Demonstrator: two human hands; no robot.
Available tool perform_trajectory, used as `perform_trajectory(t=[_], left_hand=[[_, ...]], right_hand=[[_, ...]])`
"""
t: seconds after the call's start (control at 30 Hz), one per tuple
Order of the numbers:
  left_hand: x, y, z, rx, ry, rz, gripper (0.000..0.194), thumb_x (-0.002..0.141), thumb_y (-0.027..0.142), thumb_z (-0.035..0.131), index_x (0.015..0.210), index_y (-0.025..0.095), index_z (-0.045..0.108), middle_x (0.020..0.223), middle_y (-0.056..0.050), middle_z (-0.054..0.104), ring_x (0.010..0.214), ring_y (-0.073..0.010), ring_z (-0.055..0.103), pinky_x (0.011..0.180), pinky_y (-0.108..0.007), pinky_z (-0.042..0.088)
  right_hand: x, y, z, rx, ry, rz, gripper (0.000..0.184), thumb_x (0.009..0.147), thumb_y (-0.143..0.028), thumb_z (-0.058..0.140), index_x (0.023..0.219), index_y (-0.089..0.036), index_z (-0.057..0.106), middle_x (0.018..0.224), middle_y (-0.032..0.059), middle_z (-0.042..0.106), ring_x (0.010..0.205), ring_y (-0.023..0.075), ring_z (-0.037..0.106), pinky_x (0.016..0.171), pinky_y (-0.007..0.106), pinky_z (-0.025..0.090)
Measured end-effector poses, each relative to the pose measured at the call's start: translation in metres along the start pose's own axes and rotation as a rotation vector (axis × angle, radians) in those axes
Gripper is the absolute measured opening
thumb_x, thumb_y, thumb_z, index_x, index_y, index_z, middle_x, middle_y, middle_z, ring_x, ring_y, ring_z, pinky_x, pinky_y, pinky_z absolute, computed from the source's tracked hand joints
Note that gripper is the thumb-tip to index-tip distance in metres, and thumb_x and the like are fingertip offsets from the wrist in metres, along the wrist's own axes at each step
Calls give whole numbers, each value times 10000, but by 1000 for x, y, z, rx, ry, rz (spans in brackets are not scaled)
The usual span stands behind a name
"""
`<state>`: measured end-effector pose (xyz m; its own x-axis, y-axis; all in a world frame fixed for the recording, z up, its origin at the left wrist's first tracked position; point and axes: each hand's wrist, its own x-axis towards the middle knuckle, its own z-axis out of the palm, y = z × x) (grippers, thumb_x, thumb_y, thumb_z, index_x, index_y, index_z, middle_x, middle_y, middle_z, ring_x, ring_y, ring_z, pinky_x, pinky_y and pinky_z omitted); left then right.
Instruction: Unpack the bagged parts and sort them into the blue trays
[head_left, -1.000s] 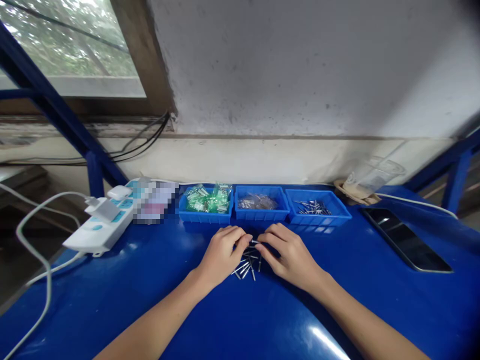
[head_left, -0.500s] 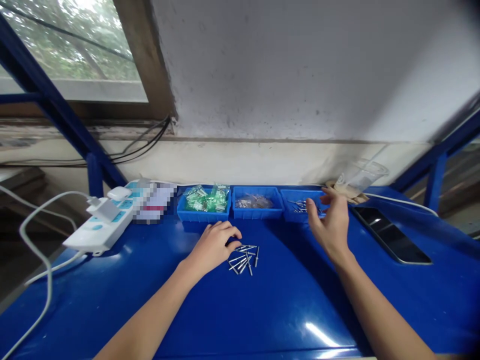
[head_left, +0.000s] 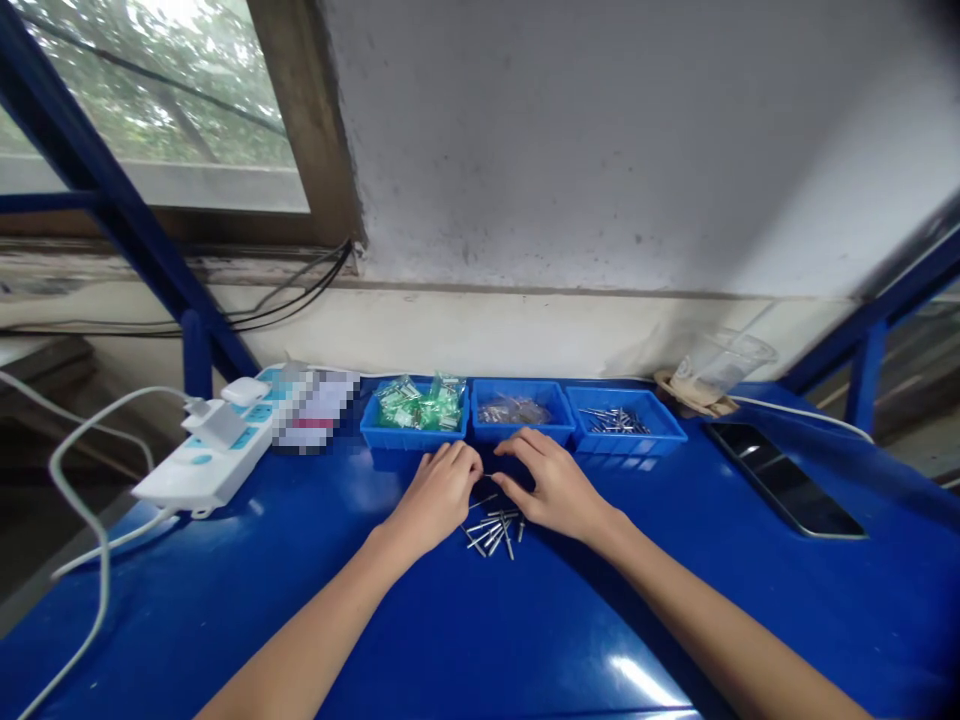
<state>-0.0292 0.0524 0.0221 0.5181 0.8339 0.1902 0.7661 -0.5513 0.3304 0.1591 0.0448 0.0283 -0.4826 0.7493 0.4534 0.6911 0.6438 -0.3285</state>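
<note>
A small pile of loose metal pins (head_left: 495, 530) lies on the blue table (head_left: 525, 640), just in front of both hands. My left hand (head_left: 442, 490) rests knuckles up at the pile's left edge. Its fingers are curled, and whatever is under them is hidden. My right hand (head_left: 553, 485) hovers over the pile's right side with its fingers spread and its thumb pointing at the pins. Behind the hands stand three blue bins in a row. The left bin (head_left: 414, 433) holds green packets, the middle bin (head_left: 519, 430) clear bags, and the right bin (head_left: 660, 438) metal pins.
A white power strip (head_left: 206, 455) with plugs and a white cable lies at the left. A dark phone (head_left: 784, 482) lies flat at the right, and a clear plastic cup (head_left: 716, 365) is tipped against the wall behind it. A blue frame flanks the table.
My right hand went out to the right bin and has come back to the pin pile. My left hand stayed by the pile. The view has shifted slightly.
</note>
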Motion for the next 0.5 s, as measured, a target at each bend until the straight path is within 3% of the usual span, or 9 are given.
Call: perform_trajectory(t=[0.1,0.27,0.5], left_hand=[[-2,-1,-3,-184,48,-51,162,911,137,328,827,201,451,871,-29,555,864,-199,510,742,-336,388],[-1,6,-2,-382,81,-49,144,905,146,351,835,201,464,807,-13,537,800,-171,522,712,-288,408],[0,6,-3,-357,166,14,210,916,161,393,928,209,597,861,-3,634,811,-156,561,796,-299,411]], right_hand=[[-5,0,7,-17,34,-18,100,870,-197,496,958,-186,543,876,63,594,810,191,544,719,326,430],[-12,-1,12,-68,106,14,111,899,-168,433,908,-179,543,814,57,579,737,172,525,673,298,410],[-12,0,8,-135,105,-23,157,924,-216,427,941,-177,578,811,59,576,751,175,520,686,299,406]])
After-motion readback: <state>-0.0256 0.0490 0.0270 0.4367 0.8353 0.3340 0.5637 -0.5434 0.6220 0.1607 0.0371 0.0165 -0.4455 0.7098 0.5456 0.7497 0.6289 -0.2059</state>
